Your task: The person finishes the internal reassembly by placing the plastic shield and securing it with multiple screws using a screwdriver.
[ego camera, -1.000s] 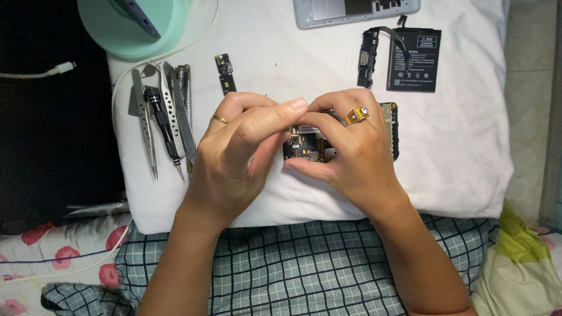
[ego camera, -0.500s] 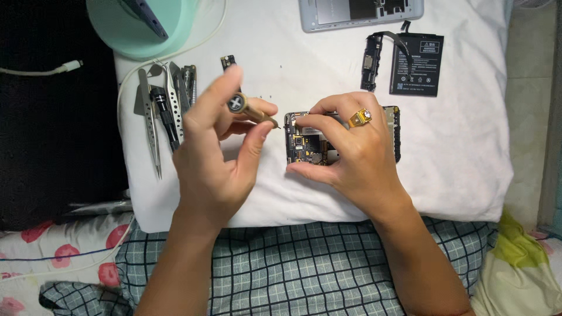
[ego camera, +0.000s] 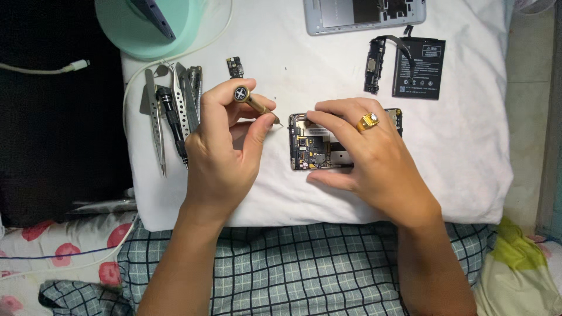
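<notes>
An opened phone (ego camera: 313, 147) with its circuit board showing lies on a white cloth (ego camera: 468, 146). My right hand (ego camera: 363, 158), with a gold ring on one finger, rests over the phone's right part and holds it down, fingertips on its top edge. My left hand (ego camera: 225, 149) is just left of the phone. It grips a small brass-coloured screwdriver (ego camera: 253, 102), whose tip points down-right toward the phone's top left corner, a short gap away.
Tweezers and a black screwdriver (ego camera: 172, 117) lie in a row at the left. A mint-green round base (ego camera: 143, 26) stands at the top left. A small circuit strip (ego camera: 235, 67), a black battery (ego camera: 418, 69), a flex part (ego camera: 373, 65) and a grey phone frame (ego camera: 363, 14) lie behind.
My left hand drew away leftward from the phone, lifting the screwdriver clear of the board. My right hand stayed on the phone, which now lies flat with its board exposed.
</notes>
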